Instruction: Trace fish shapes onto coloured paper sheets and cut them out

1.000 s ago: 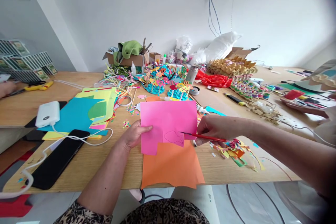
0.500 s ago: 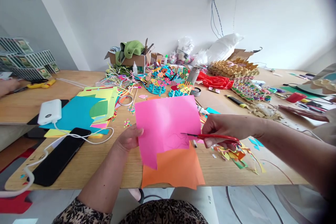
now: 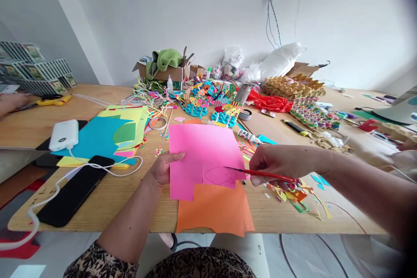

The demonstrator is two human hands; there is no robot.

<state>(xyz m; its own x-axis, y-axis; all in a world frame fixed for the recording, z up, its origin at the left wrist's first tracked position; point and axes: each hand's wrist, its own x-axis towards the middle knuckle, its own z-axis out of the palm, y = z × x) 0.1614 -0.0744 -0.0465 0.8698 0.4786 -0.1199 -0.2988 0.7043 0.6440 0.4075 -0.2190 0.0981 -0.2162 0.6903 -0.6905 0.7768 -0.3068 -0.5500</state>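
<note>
My left hand (image 3: pixel 166 167) pinches the left edge of a sheet of pink paper (image 3: pixel 202 145), thumb on top. A fish outline is drawn in thin line near the sheet's lower right, and its lower edge has a stepped cut. In my right hand (image 3: pixel 265 166) is a pair of scissors (image 3: pixel 276 177) with red handles, fingers wrapped round them. Their dark blades lie over the pink paper, pointing left, just above the fish outline. Beneath the pink sheet, a piece of orange paper (image 3: pixel 213 210) rests at the table's front edge.
Left of me are a white power bank (image 3: pixel 64 134), a black phone (image 3: pixel 74 191) and blue paper (image 3: pixel 97 134). Paper scraps (image 3: pixel 299 195) lie by my right forearm. Paper crafts (image 3: pixel 208 100), a glue tube (image 3: pixel 249 135) and egg trays (image 3: pixel 293 86) stand behind. Other people's hands show at both sides.
The pink paper has been lowered and flattened, so the fish outline shows more clearly. The scissors stay over it, with their handles tilted slightly lower. At right, the other person's hand has shifted.
</note>
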